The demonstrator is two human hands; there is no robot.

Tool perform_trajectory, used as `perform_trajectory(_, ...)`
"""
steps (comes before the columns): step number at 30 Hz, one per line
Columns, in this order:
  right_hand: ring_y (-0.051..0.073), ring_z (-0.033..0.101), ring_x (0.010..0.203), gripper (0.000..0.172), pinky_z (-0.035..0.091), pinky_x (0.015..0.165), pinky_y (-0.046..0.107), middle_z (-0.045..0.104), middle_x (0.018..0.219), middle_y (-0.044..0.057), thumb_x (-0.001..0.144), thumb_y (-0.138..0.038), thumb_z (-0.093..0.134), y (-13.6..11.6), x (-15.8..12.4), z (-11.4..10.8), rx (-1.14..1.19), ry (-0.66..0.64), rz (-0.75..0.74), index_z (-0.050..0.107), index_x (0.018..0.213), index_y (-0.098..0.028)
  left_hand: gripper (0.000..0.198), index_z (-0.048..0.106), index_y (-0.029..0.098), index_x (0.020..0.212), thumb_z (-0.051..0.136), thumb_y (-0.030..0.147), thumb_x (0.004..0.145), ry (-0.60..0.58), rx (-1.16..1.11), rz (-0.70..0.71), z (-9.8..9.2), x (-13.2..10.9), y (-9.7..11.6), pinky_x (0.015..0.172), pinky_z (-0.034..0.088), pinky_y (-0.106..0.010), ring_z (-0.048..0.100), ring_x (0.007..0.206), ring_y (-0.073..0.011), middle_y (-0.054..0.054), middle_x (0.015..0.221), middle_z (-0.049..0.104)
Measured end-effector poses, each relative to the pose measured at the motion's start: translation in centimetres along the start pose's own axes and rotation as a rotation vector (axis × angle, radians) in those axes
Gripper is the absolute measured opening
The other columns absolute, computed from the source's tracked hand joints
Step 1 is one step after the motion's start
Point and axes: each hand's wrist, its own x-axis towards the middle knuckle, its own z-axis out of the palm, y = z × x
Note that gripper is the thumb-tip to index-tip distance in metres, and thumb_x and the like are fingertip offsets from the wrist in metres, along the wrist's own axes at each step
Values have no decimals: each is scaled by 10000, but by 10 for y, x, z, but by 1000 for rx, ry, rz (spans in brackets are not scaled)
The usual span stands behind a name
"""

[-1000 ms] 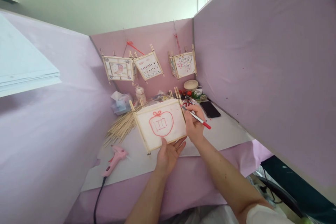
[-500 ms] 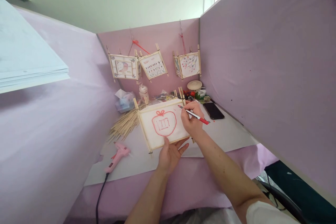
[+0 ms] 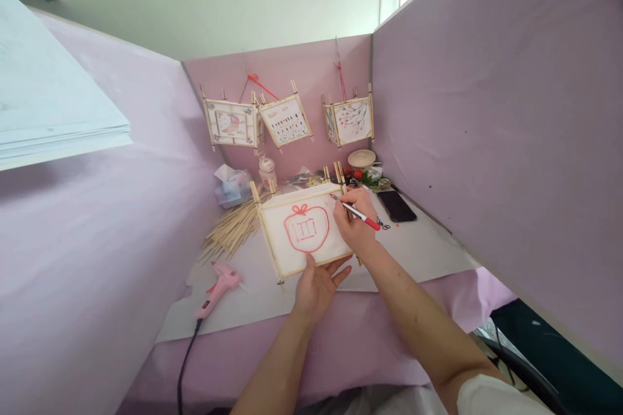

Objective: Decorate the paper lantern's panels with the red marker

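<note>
A lantern [image 3: 280, 249] with a wooden stick frame and white panels is tilted up toward me in the middle. Its front panel bears a red outline drawing, a rounded shape with a bow on top and lines inside. From below, my left hand [image 3: 316, 285] supports the lower edge, thumb on the front and fingers behind. A marker with a red cap end [image 3: 363, 215] is pinched in my right hand [image 3: 355, 224], its tip at the panel's upper right. Part of the panel's right side is hidden by that hand.
At left lie a pink hot glue gun [image 3: 221, 285] and a bundle of wooden sticks [image 3: 231, 233]. A phone [image 3: 396, 206] rests at right. Tissues [image 3: 232, 188] and small craft items stand at the back. Decorated lanterns [image 3: 287, 120] hang behind; purple-covered panels [image 3: 511, 110] wall both sides.
The marker's red end has swung slightly left and down, while its tip stays near the panel's upper right. The whole view has shifted a little. My left hand holds the same grip.
</note>
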Motion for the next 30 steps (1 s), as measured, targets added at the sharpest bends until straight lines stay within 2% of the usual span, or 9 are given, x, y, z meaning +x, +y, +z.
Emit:
perform_trajectory(11,183,562,856,51,476,784,378,548,799,18,811,-166,539,5,-6,0,-43,2,71,528,841,-205,617,496,170,1313,394,586,869,-1,0,-5,-1,1,-1,993,369,-459,483,1231,-313,-161,1318,547)
perform_trajectory(30,159,530,769,71,466,767,362,526,761,3,789,-146,532,4,-7,-3,5,-5,111,501,777,-208,591,516,171,1296,390,569,878,1,-17,-13,-1,1,-2,989,380,-457,481,1236,-311,-147,1321,550)
